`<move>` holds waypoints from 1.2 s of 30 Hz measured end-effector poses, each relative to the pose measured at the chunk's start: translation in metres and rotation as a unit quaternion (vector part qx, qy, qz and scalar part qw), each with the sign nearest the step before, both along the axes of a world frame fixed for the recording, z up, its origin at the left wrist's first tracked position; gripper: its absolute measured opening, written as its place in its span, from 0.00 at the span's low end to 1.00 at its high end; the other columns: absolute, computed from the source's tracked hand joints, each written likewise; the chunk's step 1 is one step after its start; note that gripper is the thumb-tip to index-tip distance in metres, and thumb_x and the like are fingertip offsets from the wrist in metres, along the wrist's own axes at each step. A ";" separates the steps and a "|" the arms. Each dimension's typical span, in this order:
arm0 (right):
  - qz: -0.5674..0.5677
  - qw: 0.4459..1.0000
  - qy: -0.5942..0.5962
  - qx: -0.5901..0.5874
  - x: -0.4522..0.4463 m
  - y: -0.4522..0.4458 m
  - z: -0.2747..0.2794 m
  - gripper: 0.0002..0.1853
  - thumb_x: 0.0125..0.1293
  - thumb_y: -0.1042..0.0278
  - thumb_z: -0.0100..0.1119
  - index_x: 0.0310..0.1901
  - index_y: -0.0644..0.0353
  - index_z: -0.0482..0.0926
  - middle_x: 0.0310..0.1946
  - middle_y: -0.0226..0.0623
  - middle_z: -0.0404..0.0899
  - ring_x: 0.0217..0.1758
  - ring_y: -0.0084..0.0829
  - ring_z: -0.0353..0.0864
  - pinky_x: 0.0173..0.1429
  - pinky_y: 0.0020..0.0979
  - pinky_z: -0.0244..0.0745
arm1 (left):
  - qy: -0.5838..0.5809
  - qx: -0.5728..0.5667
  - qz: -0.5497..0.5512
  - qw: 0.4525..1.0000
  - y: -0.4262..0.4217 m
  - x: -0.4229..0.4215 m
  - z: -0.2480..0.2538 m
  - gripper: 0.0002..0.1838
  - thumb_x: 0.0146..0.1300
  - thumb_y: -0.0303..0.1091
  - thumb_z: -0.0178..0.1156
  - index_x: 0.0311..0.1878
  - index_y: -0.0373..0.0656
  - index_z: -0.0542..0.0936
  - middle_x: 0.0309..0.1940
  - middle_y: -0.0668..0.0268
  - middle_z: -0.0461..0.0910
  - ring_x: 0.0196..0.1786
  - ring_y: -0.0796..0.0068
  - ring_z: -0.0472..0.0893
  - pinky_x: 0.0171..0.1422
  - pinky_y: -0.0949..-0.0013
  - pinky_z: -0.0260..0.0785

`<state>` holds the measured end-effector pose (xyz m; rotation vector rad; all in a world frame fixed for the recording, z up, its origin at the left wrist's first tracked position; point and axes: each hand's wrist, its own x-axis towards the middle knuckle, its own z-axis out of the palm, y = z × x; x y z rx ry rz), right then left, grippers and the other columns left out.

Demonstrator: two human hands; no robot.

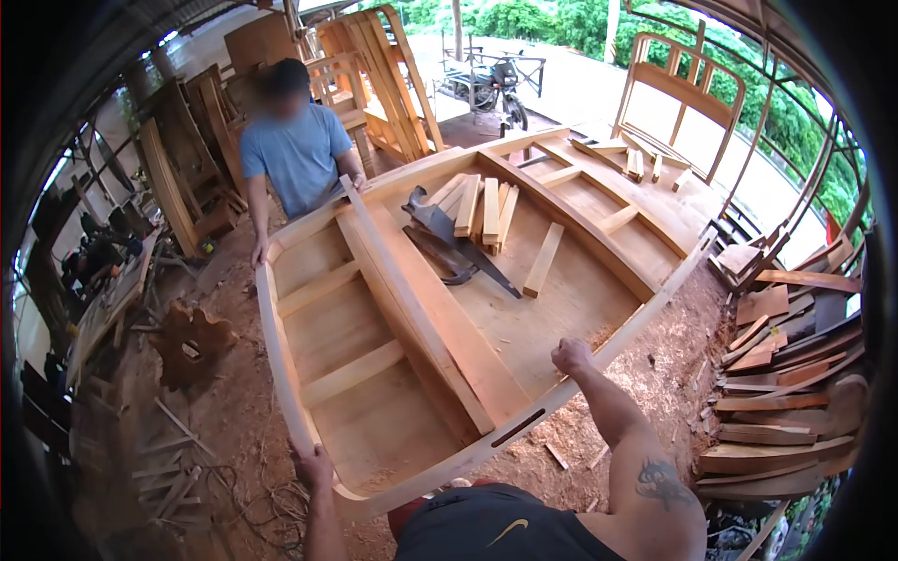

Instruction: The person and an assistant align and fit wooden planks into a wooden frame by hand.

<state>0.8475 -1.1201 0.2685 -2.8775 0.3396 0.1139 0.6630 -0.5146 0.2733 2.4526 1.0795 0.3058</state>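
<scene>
A large wooden frame (281, 360) with rounded corners, crosspieces and a panel inside spans the view before me. At its near left corner my left hand (311, 465) grips the outer edge. My right hand (572, 355) is closed in a fist just inside the near rail, with the forearm crossing over that rail; whatever the fingers may hold is hidden. A long wide board (440, 318) lies across the frame between my hands. On the panel rest a handsaw (458, 238), a dark curved-handled tool (440, 254), a stack of wood blocks (488, 210) and one loose block (543, 260).
Across the frame stands a person in a blue shirt (297, 154), one hand at the frame's corner, the other at the board's far end. Stacked planks (776, 411) lie at right. Wood shavings (645, 374) and offcuts cover the ground; a motorcycle (486, 89) is parked behind.
</scene>
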 end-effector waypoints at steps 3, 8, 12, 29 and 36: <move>0.003 1.000 -0.004 -0.004 0.001 0.000 -0.001 0.18 0.61 0.56 0.52 0.39 0.60 0.86 0.41 0.52 0.85 0.50 0.49 0.84 0.59 0.45 0.77 | 0.000 -0.003 0.001 1.000 0.000 0.000 0.001 0.42 0.61 0.40 0.58 0.77 0.46 0.54 0.59 0.40 0.75 0.57 0.38 0.78 0.62 0.45 0.71; 0.013 1.000 -0.001 -0.013 0.001 -0.001 -0.003 0.18 0.61 0.56 0.52 0.40 0.60 0.86 0.41 0.52 0.86 0.50 0.50 0.84 0.59 0.45 0.76 | -0.005 0.002 -0.001 1.000 0.003 0.000 -0.004 0.41 0.61 0.39 0.59 0.77 0.45 0.55 0.59 0.41 0.74 0.57 0.39 0.79 0.61 0.46 0.72; 0.016 1.000 -0.013 -0.010 0.002 -0.004 -0.008 0.18 0.61 0.55 0.52 0.40 0.60 0.86 0.41 0.52 0.86 0.50 0.50 0.84 0.59 0.45 0.77 | -0.013 0.005 -0.001 1.000 0.003 0.000 -0.007 0.41 0.61 0.38 0.59 0.76 0.45 0.56 0.59 0.41 0.74 0.56 0.39 0.79 0.61 0.46 0.72; 0.018 0.999 0.009 -0.029 0.001 -0.001 -0.002 0.20 0.60 0.55 0.52 0.41 0.62 0.86 0.43 0.51 0.86 0.51 0.47 0.84 0.60 0.43 0.77 | -0.017 0.002 -0.006 1.000 0.003 0.000 -0.004 0.41 0.60 0.40 0.60 0.76 0.43 0.56 0.58 0.40 0.75 0.56 0.39 0.79 0.60 0.46 0.73; 0.011 1.000 0.016 -0.017 0.000 0.001 0.004 0.20 0.59 0.56 0.52 0.41 0.62 0.86 0.44 0.51 0.86 0.52 0.46 0.84 0.61 0.42 0.76 | -0.018 0.009 -0.011 1.000 0.007 0.000 -0.010 0.42 0.60 0.38 0.61 0.77 0.43 0.55 0.58 0.40 0.74 0.57 0.39 0.79 0.61 0.46 0.73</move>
